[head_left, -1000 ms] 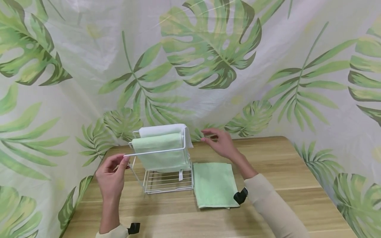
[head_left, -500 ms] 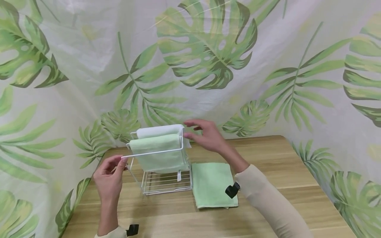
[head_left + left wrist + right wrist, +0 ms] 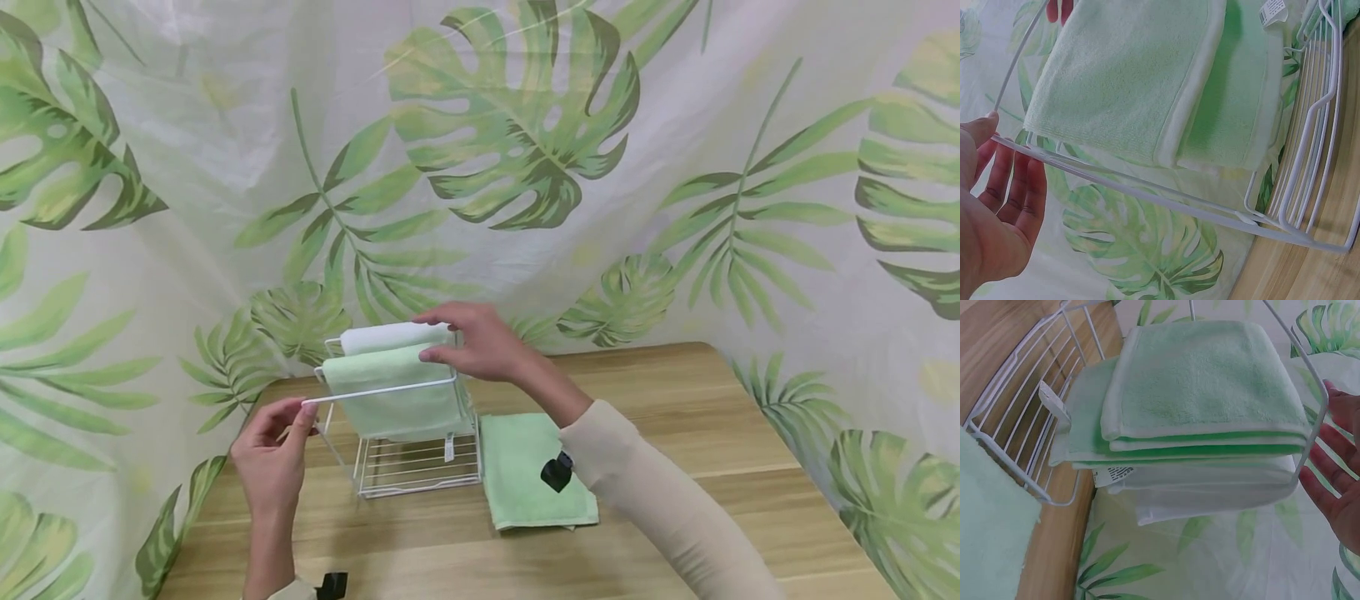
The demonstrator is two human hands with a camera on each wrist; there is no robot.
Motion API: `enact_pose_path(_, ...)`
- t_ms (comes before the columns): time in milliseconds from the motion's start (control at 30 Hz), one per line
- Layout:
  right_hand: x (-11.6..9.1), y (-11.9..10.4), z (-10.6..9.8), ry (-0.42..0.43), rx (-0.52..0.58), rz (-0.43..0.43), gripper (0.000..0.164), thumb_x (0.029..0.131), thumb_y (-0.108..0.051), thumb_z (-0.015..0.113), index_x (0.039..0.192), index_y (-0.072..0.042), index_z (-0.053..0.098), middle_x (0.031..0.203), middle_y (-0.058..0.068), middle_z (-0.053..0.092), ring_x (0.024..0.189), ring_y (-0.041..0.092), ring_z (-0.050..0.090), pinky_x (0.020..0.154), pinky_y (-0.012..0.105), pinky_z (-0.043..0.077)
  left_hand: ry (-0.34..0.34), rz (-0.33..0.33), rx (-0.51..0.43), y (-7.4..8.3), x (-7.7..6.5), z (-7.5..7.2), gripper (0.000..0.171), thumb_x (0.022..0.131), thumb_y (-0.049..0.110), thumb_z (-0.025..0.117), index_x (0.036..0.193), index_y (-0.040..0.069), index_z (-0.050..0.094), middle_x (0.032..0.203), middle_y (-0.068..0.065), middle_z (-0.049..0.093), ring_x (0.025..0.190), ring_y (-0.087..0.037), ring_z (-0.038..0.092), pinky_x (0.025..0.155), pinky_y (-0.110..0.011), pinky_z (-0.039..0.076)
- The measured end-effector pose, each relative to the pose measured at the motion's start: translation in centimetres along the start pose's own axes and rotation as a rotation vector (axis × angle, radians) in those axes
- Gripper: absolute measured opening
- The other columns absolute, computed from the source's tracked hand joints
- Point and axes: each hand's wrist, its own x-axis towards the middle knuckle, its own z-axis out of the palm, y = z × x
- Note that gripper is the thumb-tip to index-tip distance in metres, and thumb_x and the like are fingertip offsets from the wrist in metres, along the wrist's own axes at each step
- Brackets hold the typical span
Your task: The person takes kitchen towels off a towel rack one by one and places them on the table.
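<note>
A white wire rack [image 3: 382, 390] stands on the table with a light green towel [image 3: 390, 400] hung over one bar and a white towel [image 3: 378, 337] over the bar behind it. My left hand [image 3: 270, 458] pinches the rack's front left corner between thumb and fingers, as the left wrist view confirms. At the rack's upper right, my right hand [image 3: 480, 343] reaches over the towels, thumb by the green one and fingers by the white one. In the right wrist view its extended fingers [image 3: 1335, 465] lie beside the rack's side wire; whether they touch it is unclear.
A folded green towel [image 3: 517, 475] lies on the wooden table [image 3: 675, 425], right of the rack's base. A small tag [image 3: 449, 447] hangs below the draped green towel. Behind the table hangs a leaf-patterned sheet [image 3: 510, 267].
My right hand has moved left, from right of the rack to over the right ends of the hung towels. My left hand keeps its hold on the rack corner.
</note>
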Motion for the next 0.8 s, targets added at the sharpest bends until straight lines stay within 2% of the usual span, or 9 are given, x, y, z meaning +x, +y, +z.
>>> enact_pose_path(167, 1.2, -0.4, 0.7, -0.087, -0.075, 0.002, 0.053, 0.098, -0.03, 0.082, 0.144, -0.009, 0.067, 0.143, 0.006, 0.072, 0.134, 0.024, 0.068, 0.115, 0.041, 0.057, 0.001, 0.003, -0.017, 0.1, 0.0, 0.0, 0.02, 0.093, -0.006, 0.079, 0.105, -0.02, 0.07, 0.08, 0.006, 0.074, 0.068, -0.002, 0.071, 0.061, -0.014, 0.062)
enact_pose_path(300, 1.9, -0.7, 1.1, -0.145, -0.105, 0.016, 0.055, 0.098, -0.03, 0.082, 0.147, -0.012, 0.066, 0.144, 0.005, 0.071, 0.134, 0.022, 0.067, 0.117, 0.039, 0.055, -0.007, 0.002, -0.02, 0.1, 0.0, 0.1, 0.02, 0.093, -0.006, 0.079, 0.105, -0.02, 0.07, 0.081, 0.006, 0.075, 0.07, -0.002, 0.071, 0.062, -0.015, 0.063)
enact_pose_path(800, 3.5, -0.6, 2.9, -0.196, 0.015, 0.055, 0.052, 0.097, -0.027, 0.083, 0.143, -0.01, 0.068, 0.14, 0.006, 0.074, 0.13, 0.019, 0.07, 0.112, 0.037, 0.059, -0.021, 0.028, 0.017, -0.3, 0.1, -0.2, 0.019, 0.094, -0.008, 0.077, 0.106, -0.02, 0.069, 0.082, 0.009, 0.075, 0.069, -0.004, 0.071, 0.062, -0.014, 0.063)
